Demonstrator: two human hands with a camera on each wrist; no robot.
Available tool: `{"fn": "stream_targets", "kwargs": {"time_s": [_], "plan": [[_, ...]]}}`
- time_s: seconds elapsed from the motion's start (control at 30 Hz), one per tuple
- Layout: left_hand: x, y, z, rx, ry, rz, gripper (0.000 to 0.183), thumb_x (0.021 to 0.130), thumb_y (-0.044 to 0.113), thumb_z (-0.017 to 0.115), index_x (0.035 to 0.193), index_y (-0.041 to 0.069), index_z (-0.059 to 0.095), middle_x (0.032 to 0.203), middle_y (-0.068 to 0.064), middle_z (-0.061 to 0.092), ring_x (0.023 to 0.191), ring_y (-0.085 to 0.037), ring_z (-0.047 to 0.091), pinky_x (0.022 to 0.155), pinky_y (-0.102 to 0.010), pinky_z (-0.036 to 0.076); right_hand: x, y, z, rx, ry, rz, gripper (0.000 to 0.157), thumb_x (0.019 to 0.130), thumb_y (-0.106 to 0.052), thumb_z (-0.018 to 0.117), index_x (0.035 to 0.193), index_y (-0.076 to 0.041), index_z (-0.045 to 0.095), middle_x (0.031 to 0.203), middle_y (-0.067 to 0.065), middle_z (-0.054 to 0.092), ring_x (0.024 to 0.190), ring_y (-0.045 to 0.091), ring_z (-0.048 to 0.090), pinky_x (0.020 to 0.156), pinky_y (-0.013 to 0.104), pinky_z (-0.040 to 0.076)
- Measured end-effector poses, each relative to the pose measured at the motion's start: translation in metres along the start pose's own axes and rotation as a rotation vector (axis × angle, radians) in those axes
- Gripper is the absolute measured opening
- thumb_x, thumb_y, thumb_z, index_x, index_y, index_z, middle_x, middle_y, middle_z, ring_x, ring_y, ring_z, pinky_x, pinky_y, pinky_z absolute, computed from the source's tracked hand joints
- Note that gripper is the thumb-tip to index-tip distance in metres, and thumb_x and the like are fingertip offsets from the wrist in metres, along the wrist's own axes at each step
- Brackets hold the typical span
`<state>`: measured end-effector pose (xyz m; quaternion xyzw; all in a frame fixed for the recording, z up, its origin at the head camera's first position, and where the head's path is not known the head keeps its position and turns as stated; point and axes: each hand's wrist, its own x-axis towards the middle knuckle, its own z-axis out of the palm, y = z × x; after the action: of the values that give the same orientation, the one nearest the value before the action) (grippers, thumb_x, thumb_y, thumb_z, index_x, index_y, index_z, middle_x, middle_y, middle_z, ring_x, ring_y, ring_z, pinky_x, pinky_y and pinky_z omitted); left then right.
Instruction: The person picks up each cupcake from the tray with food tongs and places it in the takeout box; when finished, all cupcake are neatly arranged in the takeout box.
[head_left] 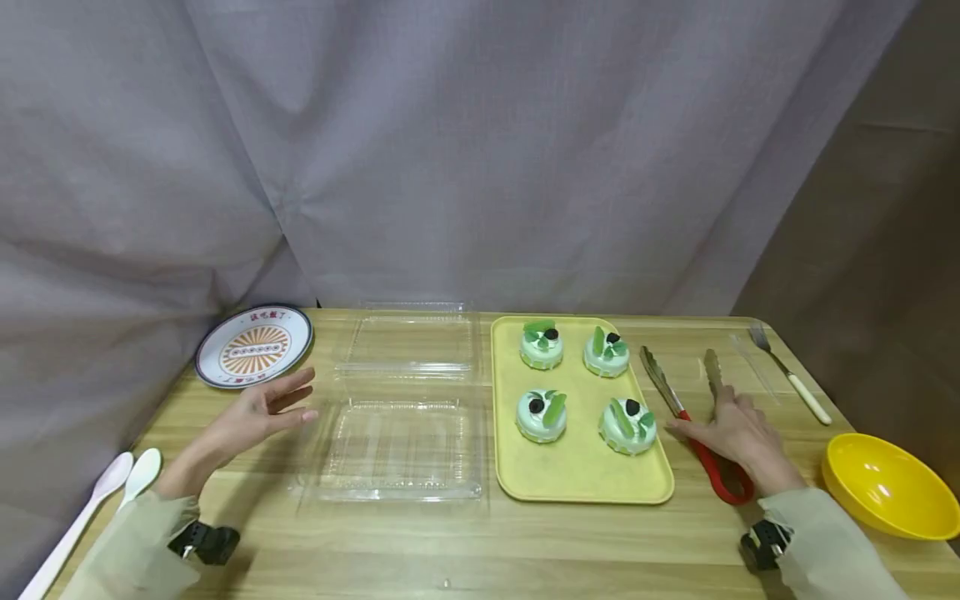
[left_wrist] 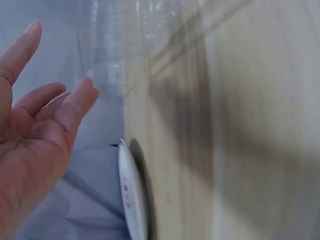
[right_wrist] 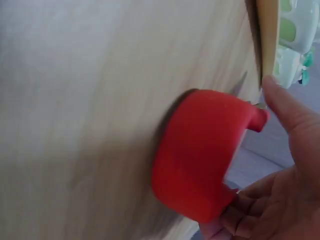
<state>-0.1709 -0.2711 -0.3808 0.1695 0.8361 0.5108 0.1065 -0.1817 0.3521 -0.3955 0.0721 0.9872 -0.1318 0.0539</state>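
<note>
My right hand (head_left: 742,429) is over a pair of metal tongs (head_left: 660,379) with a red handle (right_wrist: 200,155), lying spread on the table. Its thumb (right_wrist: 287,105) points out straight on one side of the tongs, with the fingers at the other arm. Over the table's left part my left hand (head_left: 258,417) hovers with parted fingers, holding nothing. Just right of it sits a clear plastic box (head_left: 397,446) with its lid (head_left: 408,342) laid back. Cream-topped cakes (head_left: 542,417) with berries and green leaves stand on a yellow tray (head_left: 577,479) in the middle.
A patterned plate (head_left: 255,346) lies at the back left, with white spoons (head_left: 101,492) nearer the left edge. On the right are a fork (head_left: 795,379), a thin clear utensil (head_left: 753,367) and a yellow bowl (head_left: 888,487). Grey cloth (head_left: 480,167) hangs behind the table.
</note>
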Motion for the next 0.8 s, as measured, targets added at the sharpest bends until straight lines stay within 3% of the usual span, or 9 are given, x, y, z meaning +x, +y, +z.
{"fn": "stream_targets", "kwargs": {"time_s": [0.13,0.2,0.27,0.37,0.47,0.57,0.67,0.8], "plan": [[-0.002,-0.01,-0.001,-0.074,-0.019,-0.018,0.071,0.095,0.011,0.061,0.147,-0.015,0.022,0.152,-0.037,0.025,0.132,-0.016,0.05,0.094,-0.004,0.044,0.002,0.003,-0.002,0.006,-0.046,0.029,0.097,0.081,-0.058,0.069,0.12,0.024,0.034,0.102,0.042,0.043,0.082,0.048,0.052,0.062,0.05,0.049],[-0.002,-0.013,-0.001,-0.114,-0.024,-0.016,0.07,0.095,0.01,0.061,0.146,-0.017,0.022,0.151,-0.038,0.024,0.122,0.005,0.052,0.094,-0.004,0.045,0.002,0.005,-0.003,0.018,-0.05,0.025,0.088,0.083,-0.055,0.067,0.115,0.022,0.039,0.099,0.04,0.044,0.078,0.044,0.053,0.059,0.047,0.048],[-0.001,-0.015,0.0,-0.146,-0.033,0.001,0.07,0.094,0.008,0.061,0.145,-0.019,0.021,0.15,-0.04,0.022,0.114,0.017,0.049,0.093,-0.004,0.046,0.001,0.007,-0.005,0.044,-0.045,0.016,0.078,0.085,-0.053,0.066,0.108,0.019,0.045,0.093,0.034,0.048,0.075,0.039,0.053,0.056,0.042,0.047],[0.0,-0.017,0.003,-0.174,-0.052,0.026,0.069,0.095,0.005,0.06,0.144,-0.021,0.019,0.149,-0.042,0.02,0.112,0.019,0.049,0.093,-0.005,0.047,-0.005,0.011,-0.006,0.118,-0.001,-0.028,0.064,0.088,-0.047,0.064,0.103,0.014,0.049,0.085,0.026,0.055,0.073,0.033,0.055,0.055,0.036,0.045],[0.001,-0.018,0.004,-0.192,-0.072,0.04,0.069,0.095,0.004,0.058,0.144,-0.022,0.016,0.149,-0.042,0.017,0.113,0.018,0.051,0.094,-0.006,0.047,-0.013,0.012,-0.007,0.224,0.066,-0.094,0.06,0.09,-0.035,0.066,0.116,0.015,0.048,0.084,0.023,0.061,0.071,0.027,0.056,0.055,0.029,0.045],[-0.001,-0.019,0.004,-0.199,-0.076,0.05,0.069,0.095,0.003,0.057,0.144,-0.022,0.015,0.147,-0.041,0.016,0.114,0.016,0.052,0.094,-0.006,0.048,-0.023,0.01,-0.009,0.347,0.073,-0.149,0.075,0.091,-0.027,0.068,0.14,0.016,0.031,0.102,0.034,0.06,0.076,0.023,0.058,0.057,0.025,0.05],[-0.003,-0.02,0.004,-0.205,-0.076,0.063,0.069,0.096,0.003,0.056,0.144,-0.022,0.013,0.146,-0.035,0.023,0.115,0.013,0.054,0.093,-0.006,0.048,-0.037,0.009,-0.014,0.41,0.017,-0.186,0.084,0.092,-0.024,0.068,0.149,0.012,0.018,0.126,0.039,0.048,0.086,0.015,0.059,0.059,0.022,0.054],[-0.002,-0.021,0.005,-0.224,-0.081,0.073,0.069,0.096,0.003,0.056,0.144,-0.022,0.013,0.148,-0.017,0.04,0.115,0.012,0.055,0.094,-0.007,0.049,-0.055,0.016,-0.017,0.422,-0.009,-0.266,0.081,0.09,-0.017,0.071,0.151,0.007,0.023,0.138,0.039,0.041,0.09,-0.006,0.05,0.06,0.02,0.053]]}}
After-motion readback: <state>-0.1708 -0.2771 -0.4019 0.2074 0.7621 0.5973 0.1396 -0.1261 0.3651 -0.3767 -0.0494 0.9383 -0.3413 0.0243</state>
